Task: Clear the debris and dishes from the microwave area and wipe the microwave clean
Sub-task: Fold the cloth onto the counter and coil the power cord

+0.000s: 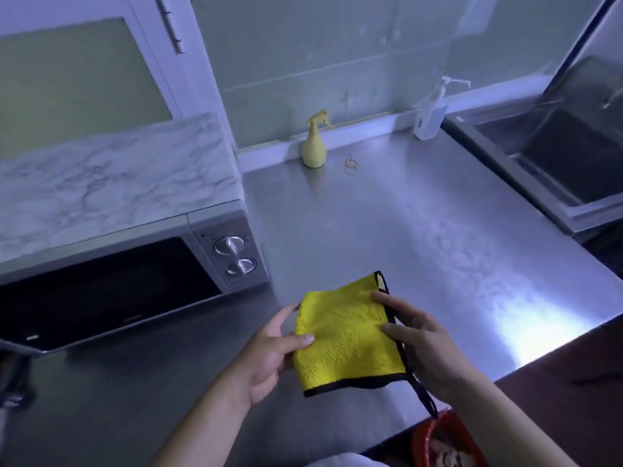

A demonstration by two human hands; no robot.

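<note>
Evidently the wiping part is in hand: a folded yellow cloth [347, 335] with black edging is held flat above the near edge of the steel table [421, 230], spread between both hands. The left hand [269, 348] pinches its left edge, thumb on top and fingers curled beneath. The right hand [421, 342] grips the right edge, fingertips on the pile, and the black hanging loop dangles below it. Holding it this way looks like squaring up a clean pad face for wiping.

The microwave [111, 284] stands at the table's left edge, door shut, just left of the cloth. A yellow spray bottle [314, 146] waits at the back edge, probably parked within reach for wetting the cloth, with rubber bands [350, 165] beside it and a pump dispenser [431, 112] by the sink [556, 156] at the right edge.

There is faint print above the microwave's dials, too blurred to read; no brand or label is legible elsewhere.
</note>
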